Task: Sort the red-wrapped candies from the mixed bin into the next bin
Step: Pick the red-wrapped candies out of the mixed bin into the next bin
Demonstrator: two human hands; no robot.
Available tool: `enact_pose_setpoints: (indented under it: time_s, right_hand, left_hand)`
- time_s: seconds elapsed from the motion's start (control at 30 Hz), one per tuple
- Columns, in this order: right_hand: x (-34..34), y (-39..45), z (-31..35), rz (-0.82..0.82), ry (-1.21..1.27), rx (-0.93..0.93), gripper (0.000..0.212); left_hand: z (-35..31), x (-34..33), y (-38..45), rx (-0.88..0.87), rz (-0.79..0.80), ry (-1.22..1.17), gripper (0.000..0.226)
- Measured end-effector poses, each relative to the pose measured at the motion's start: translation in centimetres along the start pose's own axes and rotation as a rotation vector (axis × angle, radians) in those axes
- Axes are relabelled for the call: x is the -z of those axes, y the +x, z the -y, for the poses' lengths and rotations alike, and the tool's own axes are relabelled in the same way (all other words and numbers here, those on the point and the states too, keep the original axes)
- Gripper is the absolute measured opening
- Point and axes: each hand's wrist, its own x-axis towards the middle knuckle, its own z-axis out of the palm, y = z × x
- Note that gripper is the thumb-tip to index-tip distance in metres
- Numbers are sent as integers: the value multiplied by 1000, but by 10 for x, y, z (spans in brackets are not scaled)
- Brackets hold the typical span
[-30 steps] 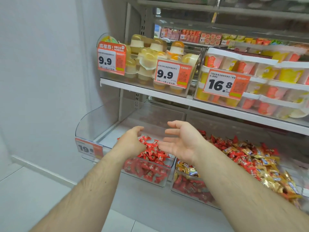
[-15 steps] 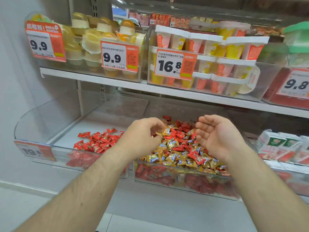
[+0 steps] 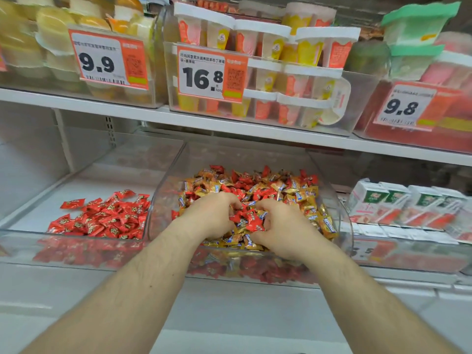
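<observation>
Red-wrapped candies [image 3: 249, 218] lie mixed with gold-wrapped candies [image 3: 293, 187] in the mixed bin [image 3: 342, 215], the centre clear bin on the lower shelf; a sorted batch of red ones sits in the next bin [image 3: 23, 238], just to its left. Both hands are down in the mixed pile. The left hand [image 3: 212, 217] and the right hand [image 3: 283, 226] have fingers curled into the candies, gathering a red cluster between them; whether either hand has a firm hold cannot be told. Risk, in my judgement: a two-handed scoop picks up gold wrappers along with the red and contaminates the sorted batch, or loose pieces spill over the divider wall during transfer.
</observation>
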Motion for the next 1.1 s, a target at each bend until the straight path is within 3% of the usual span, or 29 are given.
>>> enact_pose_setpoints:
  time_s: [0.13,0.27,0.33,0.4,0.47,0.53,0.6,0.73,1.0,1.1]
  right_hand:
    - [20,-3,-11,-78,185,-49,43]
    - [46,-9,-23,-176,1020,-292,26]
    - [47,-7,-27,-268,1187,-398,30]
    - [43,-4,-29,-342,1135,-444,36]
    - [38,1,-31,-342,910,-421,26]
    - [33,5,-30,-313,584,-371,14]
    - [25,9,-28,-281,259,-324,17]
    - [8,16,-20,-160,-163,-234,32]
    - [8,15,-29,-117,-266,-191,5]
    - [17,12,-35,-177,-81,-210,9]
  left_hand:
    - [2,7,-5,45,-48,-33,25]
    - [0,11,-10,82,-60,-155,27]
    - [-4,10,-10,82,-70,-202,26]
    - [-9,7,-8,71,-88,-244,16]
    - [-14,5,-5,68,-86,-253,8]
    - [-19,2,0,43,-67,-198,24]
    - [-21,-1,3,7,-36,-149,38]
    - [-20,-6,4,-17,19,-118,33]
    - [-3,6,-7,7,-26,-144,10]
    - [4,14,-11,46,-109,-218,12]
